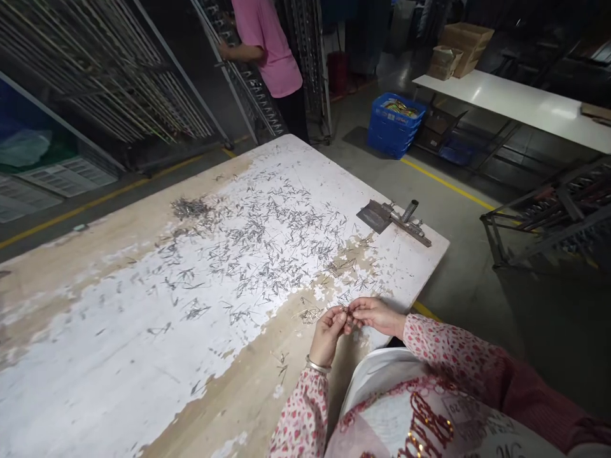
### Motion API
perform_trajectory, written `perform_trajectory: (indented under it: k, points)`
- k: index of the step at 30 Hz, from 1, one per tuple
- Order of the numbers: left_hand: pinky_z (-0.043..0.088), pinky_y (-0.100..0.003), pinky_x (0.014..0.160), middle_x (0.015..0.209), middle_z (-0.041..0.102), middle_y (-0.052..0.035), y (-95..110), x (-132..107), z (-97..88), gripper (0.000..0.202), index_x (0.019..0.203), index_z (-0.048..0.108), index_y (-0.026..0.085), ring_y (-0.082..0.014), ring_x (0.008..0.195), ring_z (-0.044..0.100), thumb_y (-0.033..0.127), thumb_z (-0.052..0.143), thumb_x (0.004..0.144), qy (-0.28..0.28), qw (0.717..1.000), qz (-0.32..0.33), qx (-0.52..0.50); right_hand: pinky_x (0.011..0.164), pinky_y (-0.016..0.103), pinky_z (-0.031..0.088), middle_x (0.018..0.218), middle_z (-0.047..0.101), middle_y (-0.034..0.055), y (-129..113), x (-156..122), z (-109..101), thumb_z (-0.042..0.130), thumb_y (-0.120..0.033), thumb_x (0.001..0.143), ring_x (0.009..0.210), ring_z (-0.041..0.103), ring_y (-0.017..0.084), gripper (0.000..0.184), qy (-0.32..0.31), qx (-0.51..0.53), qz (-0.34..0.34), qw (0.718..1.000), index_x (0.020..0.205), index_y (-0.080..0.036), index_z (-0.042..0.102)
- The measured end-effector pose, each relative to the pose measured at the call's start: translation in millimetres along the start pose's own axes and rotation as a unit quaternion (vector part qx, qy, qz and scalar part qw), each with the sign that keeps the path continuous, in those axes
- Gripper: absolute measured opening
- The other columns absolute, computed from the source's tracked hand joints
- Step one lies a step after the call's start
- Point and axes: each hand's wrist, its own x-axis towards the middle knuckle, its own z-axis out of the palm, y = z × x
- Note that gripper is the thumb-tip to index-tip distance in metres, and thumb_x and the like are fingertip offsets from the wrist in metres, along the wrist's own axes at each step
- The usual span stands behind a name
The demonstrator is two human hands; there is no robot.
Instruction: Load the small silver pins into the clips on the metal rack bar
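Observation:
My left hand (328,332) and my right hand (375,314) meet fingertip to fingertip at the near edge of the worn white table (119,356). Both are pinched shut around small thin metal pieces that I cannot clearly make out. A silver bangle sits on my left wrist. Many thin metal pins (267,242) lie scattered across the table's middle, with a denser heap (188,208) at the far side. A few loose pins (310,313) lie just left of my hands.
A metal tool with a flat blade (394,219) rests at the table's right edge. A person in a pink shirt (270,51) stands by metal racks at the back. A blue crate (395,124), a long white table (515,105) and a rack (554,213) stand on the right.

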Motion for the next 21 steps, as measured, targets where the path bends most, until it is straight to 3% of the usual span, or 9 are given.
perform_trajectory:
  k: [10,17,21]
  points:
    - [0.044,-0.021,0.054,0.069,0.063,-0.0029,-2,5,-6.0,0.043,0.085,0.061,0.012,-0.0087,0.053,0.054,0.041,0.082,0.061,0.026,0.998,-0.048,-0.001,0.056,0.024,0.044,0.065,0.058,-0.0033,-14,7,-2,0.077,-0.038,0.063,0.059,0.057,0.011,0.031,0.084,-0.092,-0.075,0.989,0.075,-0.016,0.059]
    - [0.047,-0.021,0.06,0.074,0.06,-0.0024,-7,7,-4.2,0.043,0.08,0.063,0.012,-0.0112,0.065,0.056,0.044,0.082,0.06,0.071,0.996,-0.038,-0.032,0.067,0.029,0.051,0.072,0.063,0.0001,-10,11,-9,0.068,-0.038,0.073,0.069,0.064,0.015,0.025,0.074,-0.156,-0.112,0.979,0.083,-0.017,0.059]
    - [0.045,-0.02,0.059,0.068,0.057,-0.0016,-7,5,-1.6,0.039,0.076,0.063,0.011,-0.0098,0.062,0.052,0.044,0.081,0.062,0.047,0.997,-0.039,-0.036,0.071,0.03,0.053,0.078,0.066,0.0017,-10,6,-11,0.058,-0.033,0.081,0.074,0.066,0.016,0.017,0.047,-0.232,-0.143,0.961,0.09,-0.019,0.058]
